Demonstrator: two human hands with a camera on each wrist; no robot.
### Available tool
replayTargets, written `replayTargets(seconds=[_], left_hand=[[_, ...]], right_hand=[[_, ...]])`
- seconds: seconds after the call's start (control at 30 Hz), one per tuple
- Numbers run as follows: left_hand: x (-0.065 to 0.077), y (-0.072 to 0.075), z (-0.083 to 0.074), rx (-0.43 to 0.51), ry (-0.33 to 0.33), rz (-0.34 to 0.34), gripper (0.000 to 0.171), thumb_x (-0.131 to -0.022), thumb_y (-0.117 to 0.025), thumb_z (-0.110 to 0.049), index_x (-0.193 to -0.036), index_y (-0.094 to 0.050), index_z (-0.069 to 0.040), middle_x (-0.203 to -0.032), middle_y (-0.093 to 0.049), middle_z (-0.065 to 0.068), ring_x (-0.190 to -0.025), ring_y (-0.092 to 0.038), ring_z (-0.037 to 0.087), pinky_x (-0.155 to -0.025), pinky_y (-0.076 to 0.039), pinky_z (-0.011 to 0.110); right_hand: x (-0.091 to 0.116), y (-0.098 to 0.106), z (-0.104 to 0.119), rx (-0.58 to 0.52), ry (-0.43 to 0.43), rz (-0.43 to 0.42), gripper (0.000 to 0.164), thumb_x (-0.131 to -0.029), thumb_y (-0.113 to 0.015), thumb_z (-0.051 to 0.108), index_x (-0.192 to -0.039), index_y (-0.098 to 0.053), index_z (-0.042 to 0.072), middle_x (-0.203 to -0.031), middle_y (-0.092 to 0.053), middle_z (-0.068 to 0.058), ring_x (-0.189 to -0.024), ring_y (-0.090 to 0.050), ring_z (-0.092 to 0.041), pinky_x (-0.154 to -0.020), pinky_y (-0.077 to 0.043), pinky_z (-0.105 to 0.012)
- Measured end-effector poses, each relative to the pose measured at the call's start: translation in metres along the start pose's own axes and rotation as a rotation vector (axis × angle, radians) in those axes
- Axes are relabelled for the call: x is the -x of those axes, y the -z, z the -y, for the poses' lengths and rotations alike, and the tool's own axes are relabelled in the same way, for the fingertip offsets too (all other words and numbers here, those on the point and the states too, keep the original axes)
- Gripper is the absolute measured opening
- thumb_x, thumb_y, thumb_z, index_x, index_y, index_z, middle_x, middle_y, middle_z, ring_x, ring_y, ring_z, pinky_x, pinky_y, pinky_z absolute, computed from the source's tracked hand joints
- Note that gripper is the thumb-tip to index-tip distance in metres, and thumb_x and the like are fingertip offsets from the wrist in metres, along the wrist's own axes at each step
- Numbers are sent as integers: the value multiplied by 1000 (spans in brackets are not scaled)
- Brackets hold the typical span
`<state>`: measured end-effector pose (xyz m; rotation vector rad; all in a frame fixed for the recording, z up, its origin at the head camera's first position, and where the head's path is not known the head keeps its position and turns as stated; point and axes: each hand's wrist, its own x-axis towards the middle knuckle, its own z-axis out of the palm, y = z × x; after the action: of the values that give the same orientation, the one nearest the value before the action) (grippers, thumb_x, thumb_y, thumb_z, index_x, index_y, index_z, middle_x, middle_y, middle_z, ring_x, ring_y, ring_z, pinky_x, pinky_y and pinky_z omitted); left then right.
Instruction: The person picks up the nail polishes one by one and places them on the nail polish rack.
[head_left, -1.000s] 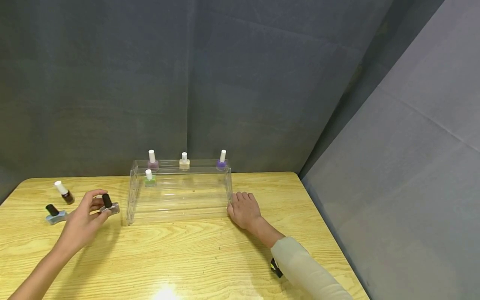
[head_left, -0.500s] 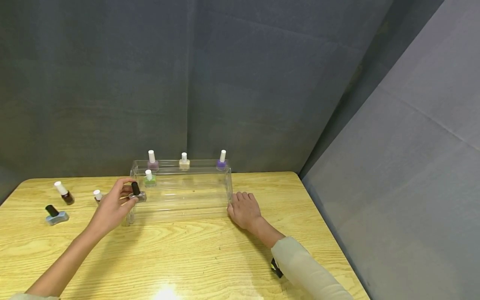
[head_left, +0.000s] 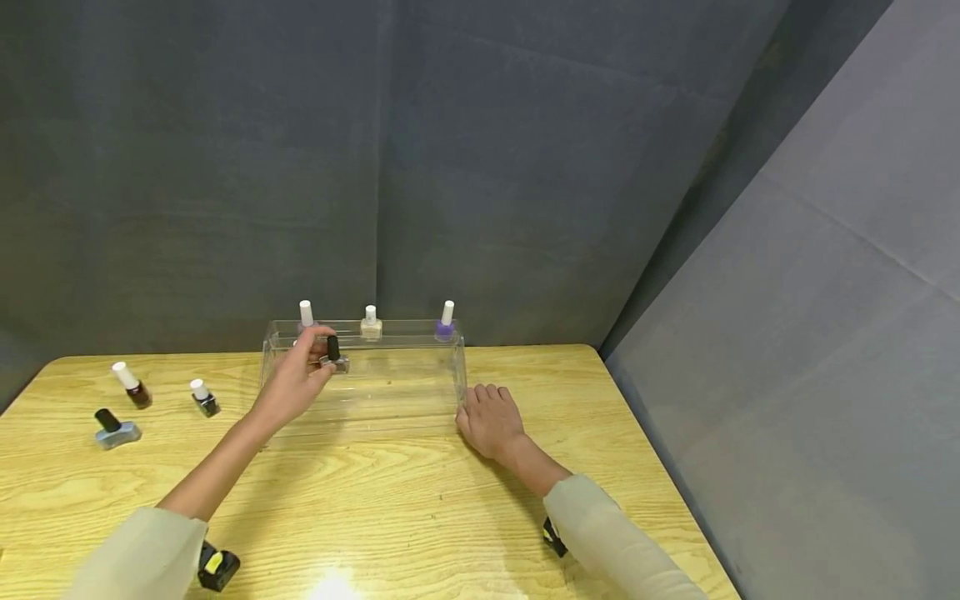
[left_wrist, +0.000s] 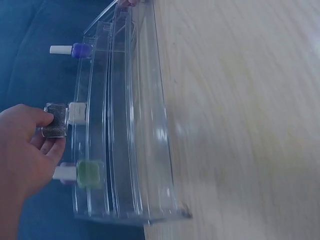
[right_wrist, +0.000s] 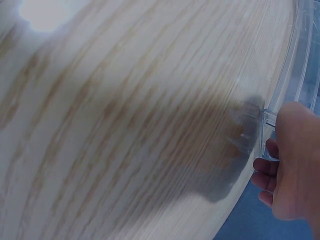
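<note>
My left hand [head_left: 294, 382] pinches a nail polish bottle [head_left: 341, 366] with a black cap and glittery grey body, above the upper tiers of a clear stepped display rack [head_left: 401, 387]. The top tier bears a mauve bottle, its white cap [head_left: 306, 312] showing, a cream bottle [head_left: 371, 328] and a purple bottle [head_left: 445, 329]. On the tier below stands a green bottle [left_wrist: 90, 173], mostly behind my left hand in the head view. My right hand [head_left: 491, 423] holds the rack's right end, fingers bent; its thumb is hidden in the right wrist view.
Left of the rack on the wooden table [head_left: 420, 517] are a dark red bottle [head_left: 138, 394], a black bottle with a white cap [head_left: 206, 405] and a light blue bottle [head_left: 118, 435]. A dark curtain [head_left: 487, 167] hangs behind the table.
My left hand has carried the black-capped nail polish bottle rightward and back from the table's left side to above the rack. The black white-capped bottle is uncovered. The right hand stays put.
</note>
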<state>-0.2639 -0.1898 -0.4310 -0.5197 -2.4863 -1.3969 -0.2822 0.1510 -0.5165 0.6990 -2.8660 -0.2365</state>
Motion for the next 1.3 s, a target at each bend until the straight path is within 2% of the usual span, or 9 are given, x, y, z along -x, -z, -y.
replayTargets(seconds=[0.1,0.27,0.5,0.73,1.07,1.3], left_hand=[[-11,-8,-1,23,-2,-9,46,-94,-56,10,-137,-42,1,-118,-60,29,-111,-61,42,-92,-52,51],[-25,-19,0,10,-9,-9,46,-94,-57,11,-137,-43,0,-118,-61,30,-110,-62,42,-91,-53,50],[-39,-33,8,-9,-35,-13,47,-93,-58,12,-136,-44,0,-116,-62,30,-107,-63,42,-90,-53,50],[-44,-44,14,-56,-32,-21,47,-92,-60,10,-135,-45,-1,-114,-65,29,-102,-65,41,-84,-55,51],[-45,-48,23,-96,-10,-32,47,-90,-60,10,-133,-47,-4,-111,-67,28,-101,-66,42,-85,-54,54],[-45,-50,24,-133,-3,3,46,-91,-64,7,-132,-47,-7,-114,-66,28,-105,-64,45,-86,-53,58]], right_hand=[[0,-2,0,1,0,-2,36,-108,-22,35,-101,-47,10,-92,-42,-4,-88,-44,-25,-83,-38,-40],[1,3,2,-25,-1,-13,29,-107,-29,32,-97,-46,10,-87,-40,-4,-84,-42,-25,-80,-37,-41],[1,9,4,-27,-24,30,30,-107,-32,34,-99,-46,9,-89,-41,-5,-86,-42,-25,-82,-37,-41],[2,4,3,-26,-9,-17,27,-107,-32,32,-99,-46,10,-88,-39,-4,-86,-43,-25,-82,-38,-41],[-1,8,5,-30,-24,44,31,-107,-31,34,-103,-48,9,-92,-43,-5,-90,-45,-25,-85,-39,-41],[1,8,5,-22,-33,41,30,-107,-32,34,-102,-48,9,-93,-45,-5,-91,-46,-25,-86,-39,-41]])
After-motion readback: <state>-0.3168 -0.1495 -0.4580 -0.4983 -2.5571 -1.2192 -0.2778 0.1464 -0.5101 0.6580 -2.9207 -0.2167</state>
